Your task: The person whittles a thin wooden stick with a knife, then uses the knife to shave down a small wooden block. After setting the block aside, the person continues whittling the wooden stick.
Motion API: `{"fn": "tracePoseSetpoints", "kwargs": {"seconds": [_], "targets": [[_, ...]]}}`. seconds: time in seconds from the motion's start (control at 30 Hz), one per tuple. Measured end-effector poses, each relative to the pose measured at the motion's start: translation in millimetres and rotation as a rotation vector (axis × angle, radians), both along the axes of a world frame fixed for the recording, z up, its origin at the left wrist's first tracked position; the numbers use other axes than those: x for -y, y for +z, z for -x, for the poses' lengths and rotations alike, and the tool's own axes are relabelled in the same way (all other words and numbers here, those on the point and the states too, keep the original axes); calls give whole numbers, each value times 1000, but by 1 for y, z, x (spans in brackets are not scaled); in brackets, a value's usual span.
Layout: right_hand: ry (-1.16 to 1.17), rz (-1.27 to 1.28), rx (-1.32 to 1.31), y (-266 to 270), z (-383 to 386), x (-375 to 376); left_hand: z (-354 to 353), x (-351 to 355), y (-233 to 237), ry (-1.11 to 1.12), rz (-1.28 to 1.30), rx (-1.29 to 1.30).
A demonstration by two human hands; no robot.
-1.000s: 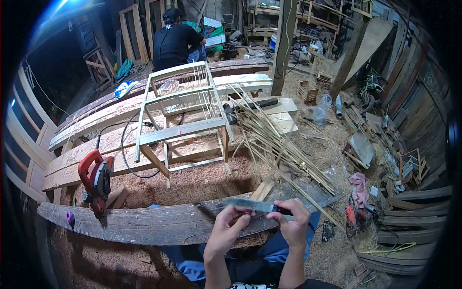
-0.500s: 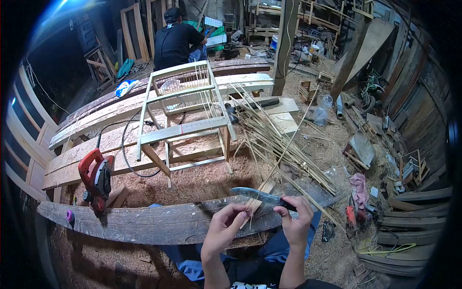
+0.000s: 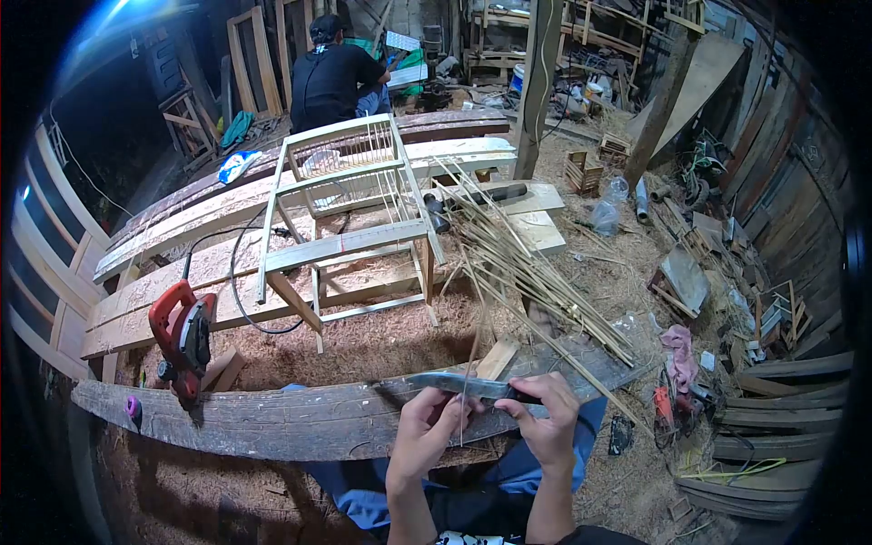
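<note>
My right hand [image 3: 547, 416] is closed around the dark handle of a knife [image 3: 459, 384], its blade pointing left. Pinched between the fingers of my left hand [image 3: 425, 434] is a thin bamboo strip [image 3: 469, 374], roughly upright and blurred toward its upper end. The blade crosses the strip just above my left fingers. Both hands are over the near edge of a weathered plank [image 3: 300, 422]. A small pale wood block [image 3: 497, 359] lies on the plank behind the knife.
A slatted wooden frame [image 3: 345, 241] stands beyond the plank, beside a pile of bamboo strips [image 3: 536, 282]. At left sits a red power planer [image 3: 182, 336] with its cable, near a purple roll [image 3: 133, 408]. Another person [image 3: 331, 82] sits at the back, facing away.
The knife has moved left and slightly down, its blade now nearer my left fingers. The strip's long upper part has swung from leaning right to nearly upright.
</note>
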State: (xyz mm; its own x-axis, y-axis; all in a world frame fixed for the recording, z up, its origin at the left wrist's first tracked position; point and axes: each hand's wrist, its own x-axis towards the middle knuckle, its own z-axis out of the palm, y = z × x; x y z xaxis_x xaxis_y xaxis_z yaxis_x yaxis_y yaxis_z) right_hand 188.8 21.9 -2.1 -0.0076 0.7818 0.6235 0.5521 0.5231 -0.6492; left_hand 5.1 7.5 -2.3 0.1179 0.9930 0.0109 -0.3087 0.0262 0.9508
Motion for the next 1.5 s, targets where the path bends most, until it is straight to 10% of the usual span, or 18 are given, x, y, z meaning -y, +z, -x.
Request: {"fn": "tracePoseSetpoints", "kwargs": {"seconds": [1.3,1.43,1.5], "targets": [[11,-173,149,-13,4,-8,7,5,16,106,38,-296],[-540,-23,-151,-31,-71,-10,62,25,25,425,79,-283],[-458,70,-233,-27,-74,0,67,30,28,444,106,-186]]}}
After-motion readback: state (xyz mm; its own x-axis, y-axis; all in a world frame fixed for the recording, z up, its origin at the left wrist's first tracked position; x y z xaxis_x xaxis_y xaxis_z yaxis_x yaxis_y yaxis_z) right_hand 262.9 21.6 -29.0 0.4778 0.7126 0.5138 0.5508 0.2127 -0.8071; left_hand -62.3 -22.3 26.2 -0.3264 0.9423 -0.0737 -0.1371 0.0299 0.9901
